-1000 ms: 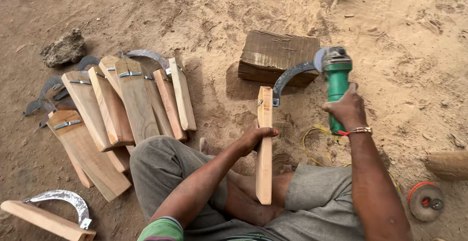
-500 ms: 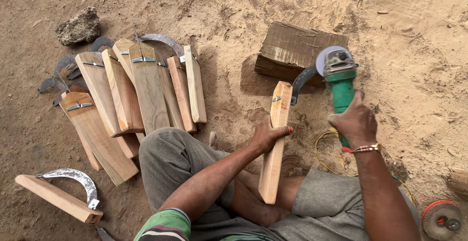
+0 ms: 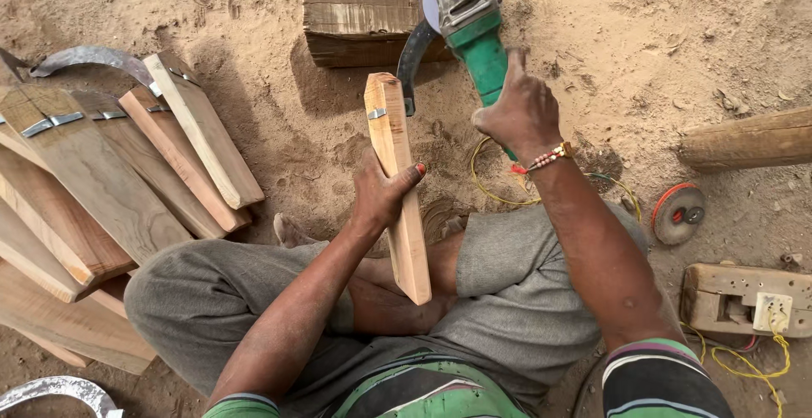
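Left hand [image 3: 381,194] clenched round the stiff wooden sickle handle [image 3: 397,189] at mid-length; right hand [image 3: 518,113] grasping the green angle grinder [image 3: 469,33], heavy-looking, by its body

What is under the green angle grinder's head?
The dark curved sickle blade fixed to the wooden handle passes under the green angle grinder, above a wooden block. The blade's tip and the contact point are covered.
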{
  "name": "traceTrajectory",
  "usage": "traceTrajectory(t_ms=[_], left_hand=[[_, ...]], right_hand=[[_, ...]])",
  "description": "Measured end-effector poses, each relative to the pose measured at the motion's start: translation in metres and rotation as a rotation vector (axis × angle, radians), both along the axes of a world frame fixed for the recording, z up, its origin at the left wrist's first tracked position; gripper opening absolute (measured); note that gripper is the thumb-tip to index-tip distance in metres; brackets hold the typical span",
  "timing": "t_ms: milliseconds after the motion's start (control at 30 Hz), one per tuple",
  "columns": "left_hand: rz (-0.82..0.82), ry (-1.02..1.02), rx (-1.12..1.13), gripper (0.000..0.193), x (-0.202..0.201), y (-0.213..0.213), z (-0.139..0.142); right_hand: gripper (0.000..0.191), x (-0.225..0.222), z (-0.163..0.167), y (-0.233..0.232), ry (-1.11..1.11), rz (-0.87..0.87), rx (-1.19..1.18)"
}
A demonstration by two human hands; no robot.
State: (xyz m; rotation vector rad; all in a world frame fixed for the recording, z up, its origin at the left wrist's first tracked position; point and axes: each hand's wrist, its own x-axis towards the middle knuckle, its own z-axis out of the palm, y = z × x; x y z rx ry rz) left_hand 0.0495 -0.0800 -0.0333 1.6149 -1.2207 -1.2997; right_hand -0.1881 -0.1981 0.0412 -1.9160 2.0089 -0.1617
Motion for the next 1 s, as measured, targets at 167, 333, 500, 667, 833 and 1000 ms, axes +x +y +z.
traceTrajectory(t_ms=[167, 333, 500, 667, 833, 1000], left_hand=[[-0.001, 0.042, -0.045, 0.079, 0.003, -0.002, 0.004], [-0.003, 0.029, -0.021, 0.080, 0.002, 0.000, 0.004], [0.012, -0.005, -0.088, 0.076, -0.001, 0.003, 0.008], [0.034, 0.091, -0.042, 0.079, 0.001, 0.004, 0.009], [-0.003, 0.040, -0.073, 0.081, 0.001, 0.003, 0.004], [-0.005, 0.047, -0.041, 0.081, 0.000, 0.002, 0.005]], right_hand=[[0.082, -0.030, 0.012, -0.018, -0.122, -0.141, -0.022], [0.074, -0.029, 0.002, -0.010, -0.182, -0.129, -0.030], [0.087, 0.007, -0.009, -0.014, -0.117, 0.019, -0.071], [0.075, -0.021, -0.003, -0.027, -0.208, -0.132, -0.045], [0.074, -0.050, -0.004, -0.032, -0.253, -0.187, -0.024], [0.071, -0.006, -0.006, -0.026, -0.126, -0.019, -0.083]])
